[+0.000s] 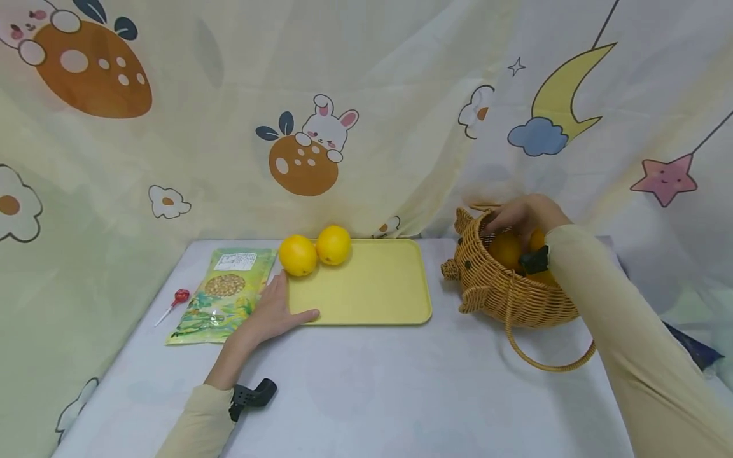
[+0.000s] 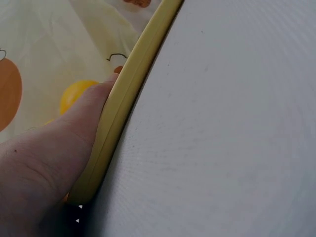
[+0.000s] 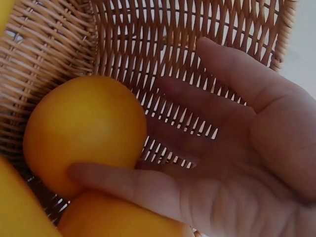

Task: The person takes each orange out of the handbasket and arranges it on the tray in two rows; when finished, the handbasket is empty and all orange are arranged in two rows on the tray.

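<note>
In the head view, my left hand (image 1: pixel 273 310) lies spread at the left end of a yellow tray (image 1: pixel 366 286), its thumb over the near rim. The left wrist view shows the thumb (image 2: pixel 54 148) along the tray's edge. Two oranges (image 1: pixel 298 256) sit side by side at the tray's far left corner. My right hand (image 1: pixel 523 216) reaches down into a wicker basket (image 1: pixel 487 280) shaped like an animal. Inside, its fingers are spread and extended beside an orange (image 3: pixel 86 128), one finger lying against it. Some fingertips are hidden behind that fruit.
Left of the tray lies a green and yellow bag of grains (image 1: pixel 223 292), and beyond it a red lollipop (image 1: pixel 181 296). More oranges (image 3: pixel 118 217) fill the basket's bottom. The basket's handle (image 1: pixel 550 367) hangs down toward the table's front. A patterned curtain (image 1: pixel 401 127) stands behind.
</note>
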A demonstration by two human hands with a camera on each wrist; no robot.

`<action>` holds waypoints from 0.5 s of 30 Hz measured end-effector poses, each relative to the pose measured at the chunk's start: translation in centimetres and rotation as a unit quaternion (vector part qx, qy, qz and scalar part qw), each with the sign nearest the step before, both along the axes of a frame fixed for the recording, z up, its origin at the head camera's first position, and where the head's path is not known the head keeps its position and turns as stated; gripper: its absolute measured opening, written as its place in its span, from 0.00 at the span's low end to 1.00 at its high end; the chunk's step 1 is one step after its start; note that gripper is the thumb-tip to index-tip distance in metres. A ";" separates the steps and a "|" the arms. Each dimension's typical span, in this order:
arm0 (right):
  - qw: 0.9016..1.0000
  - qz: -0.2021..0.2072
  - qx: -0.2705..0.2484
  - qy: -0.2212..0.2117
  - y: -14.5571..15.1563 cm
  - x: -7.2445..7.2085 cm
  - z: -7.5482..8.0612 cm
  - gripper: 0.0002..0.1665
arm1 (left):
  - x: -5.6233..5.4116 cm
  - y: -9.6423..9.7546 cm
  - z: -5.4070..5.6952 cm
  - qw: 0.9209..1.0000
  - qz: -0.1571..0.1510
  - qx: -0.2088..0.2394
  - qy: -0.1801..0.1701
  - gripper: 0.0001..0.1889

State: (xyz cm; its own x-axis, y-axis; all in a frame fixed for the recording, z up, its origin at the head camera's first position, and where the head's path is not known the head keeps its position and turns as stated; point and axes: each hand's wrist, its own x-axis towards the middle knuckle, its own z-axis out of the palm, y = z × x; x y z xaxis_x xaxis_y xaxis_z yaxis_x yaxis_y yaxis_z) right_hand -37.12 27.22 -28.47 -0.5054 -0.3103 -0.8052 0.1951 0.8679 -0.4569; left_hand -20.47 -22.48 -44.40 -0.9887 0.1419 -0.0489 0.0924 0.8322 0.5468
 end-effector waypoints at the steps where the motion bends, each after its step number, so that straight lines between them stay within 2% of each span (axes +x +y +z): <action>1: 1.000 0.005 0.002 0.003 -0.1 0.0 0.0 0.46 | 0.0 0.0 0.0 1.000 0.001 0.000 0.001 0.69; 5: 1.000 0.010 0.012 0.021 -0.6 0.5 0.3 0.46 | 0.0 0.0 0.0 1.000 0.004 0.001 0.005 0.69; 7: 0.999 -0.001 0.022 0.028 -0.9 0.8 0.3 0.48 | 0.1 -0.1 0.1 1.000 0.006 0.002 0.004 0.69; 10: 0.997 -0.061 0.033 0.025 -1.4 1.6 0.2 0.52 | 0.2 0.0 0.1 1.000 0.006 0.003 -0.001 0.69; 13: 0.989 -0.140 0.025 0.030 -1.6 2.3 0.0 0.55 | 0.3 0.1 0.1 1.000 0.004 0.004 -0.005 0.68; 14: 0.987 -0.155 0.019 0.034 -1.6 2.4 -0.1 0.55 | 0.3 0.1 0.1 1.000 0.004 0.004 -0.006 0.68; 15: 0.987 -0.153 0.018 0.036 -1.6 2.4 -0.2 0.54 | 0.3 0.1 0.1 1.000 0.004 0.004 -0.006 0.68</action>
State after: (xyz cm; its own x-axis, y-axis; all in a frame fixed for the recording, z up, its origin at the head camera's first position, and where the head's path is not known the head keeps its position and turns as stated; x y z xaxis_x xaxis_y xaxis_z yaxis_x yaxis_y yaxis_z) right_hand -34.73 25.60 -28.69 -0.6273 -0.1055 -0.7716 0.4187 0.7897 -0.4484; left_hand -20.13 -22.36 -44.28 -0.9891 0.1348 -0.0598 0.0795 0.8287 0.5540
